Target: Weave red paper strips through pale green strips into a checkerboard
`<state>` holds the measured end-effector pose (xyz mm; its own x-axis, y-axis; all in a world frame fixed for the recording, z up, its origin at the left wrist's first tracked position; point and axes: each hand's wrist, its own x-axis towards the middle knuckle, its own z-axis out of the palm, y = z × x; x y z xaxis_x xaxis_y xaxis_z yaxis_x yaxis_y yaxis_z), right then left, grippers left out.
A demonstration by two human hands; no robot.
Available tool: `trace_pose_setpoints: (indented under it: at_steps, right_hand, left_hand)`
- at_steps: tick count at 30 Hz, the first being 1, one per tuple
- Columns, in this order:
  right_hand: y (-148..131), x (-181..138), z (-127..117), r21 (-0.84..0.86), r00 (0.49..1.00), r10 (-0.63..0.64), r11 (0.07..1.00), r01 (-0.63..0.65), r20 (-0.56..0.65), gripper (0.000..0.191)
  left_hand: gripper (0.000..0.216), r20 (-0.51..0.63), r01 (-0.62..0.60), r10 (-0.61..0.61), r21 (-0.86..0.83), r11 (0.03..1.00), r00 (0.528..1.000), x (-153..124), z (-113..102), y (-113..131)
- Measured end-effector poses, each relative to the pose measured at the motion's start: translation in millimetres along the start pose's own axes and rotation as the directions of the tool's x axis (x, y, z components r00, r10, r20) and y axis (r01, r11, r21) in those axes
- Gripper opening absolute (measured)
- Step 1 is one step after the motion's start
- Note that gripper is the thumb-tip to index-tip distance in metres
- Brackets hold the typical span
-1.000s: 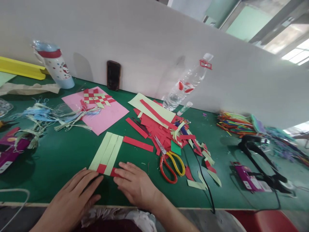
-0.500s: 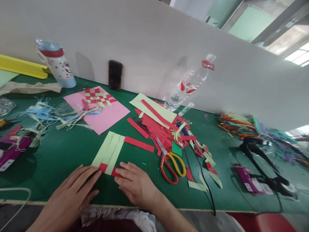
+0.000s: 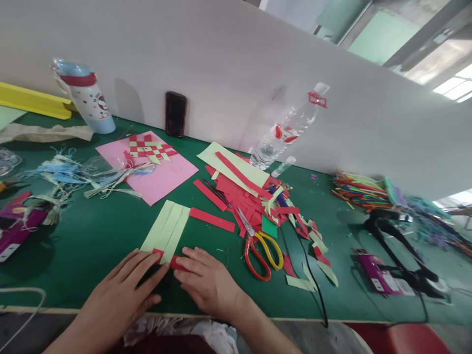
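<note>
While both hands lie flat at the bottom centre of the frame, three pale green strips (image 3: pixel 166 227) run side by side up from them across the green table (image 3: pixel 92 241). A red strip (image 3: pixel 175 263) is woven across their near ends. The left hand (image 3: pixel 121 290) has its fingers stretched out and close together, tips resting on the red strip's left end, gripping nothing. The right hand (image 3: pixel 208 282) is likewise open and flat, fingertips pressing the red strip's right end. Just right of it lie red-and-yellow scissors (image 3: pixel 262 248). A loose red strip (image 3: pixel 212 220) lies beside the green ones, and a pink sheet (image 3: pixel 162 177) sits further up to the left.
</note>
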<state>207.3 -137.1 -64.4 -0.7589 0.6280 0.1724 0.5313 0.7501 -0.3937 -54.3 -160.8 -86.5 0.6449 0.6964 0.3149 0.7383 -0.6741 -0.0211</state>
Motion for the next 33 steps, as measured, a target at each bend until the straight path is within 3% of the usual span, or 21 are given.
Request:
trace_pose_setpoints:
  at_steps: [33]
  right_hand:
    - [-2,-2,1,-0.001,1.0,0.014,1.0,-0.014,-0.006,0.027]
  left_hand:
    - [0.059,0.002,0.032,-0.032,-0.04,0.999,0.999,-11,8,-1]
